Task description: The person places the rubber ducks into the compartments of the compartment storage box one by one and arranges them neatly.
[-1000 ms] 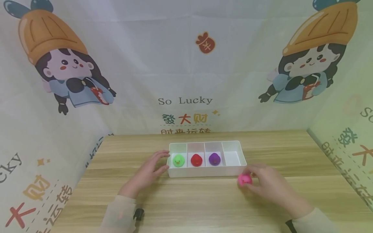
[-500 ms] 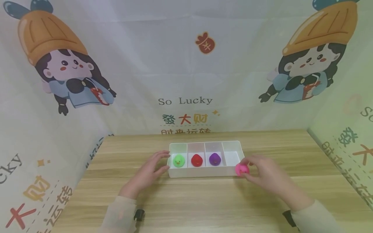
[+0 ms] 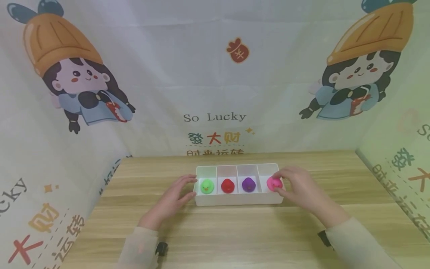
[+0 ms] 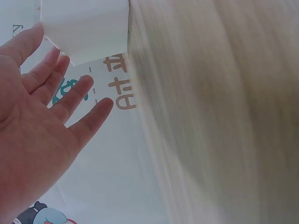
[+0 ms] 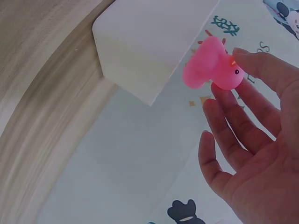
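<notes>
My right hand (image 3: 301, 189) pinches a pink rubber duck (image 3: 273, 183) by its head between thumb and fingers, at the rightmost compartment of a white divided box (image 3: 235, 200). In the right wrist view the pink duck (image 5: 209, 60) is seen above the box's rim. Green (image 3: 206, 186), red (image 3: 227, 185) and purple (image 3: 248, 184) rubber ducks sit one to a compartment, left to right. My left hand (image 3: 171, 200) touches the box's left end with its thumb and fingertips, the fingers fairly straight in the left wrist view.
The box stands on a wood-grain table (image 3: 215, 235). A printed cloth (image 3: 215, 86) with cartoon figures and lettering forms the back and both sides. A black strap piece (image 3: 161, 248) shows at the left sleeve, another (image 3: 325, 238) at the right sleeve.
My right hand has lifted the pink duck from in front of the box's right corner, moving up, away from me and slightly left to the rightmost compartment. The left hand has stayed at the box's end.
</notes>
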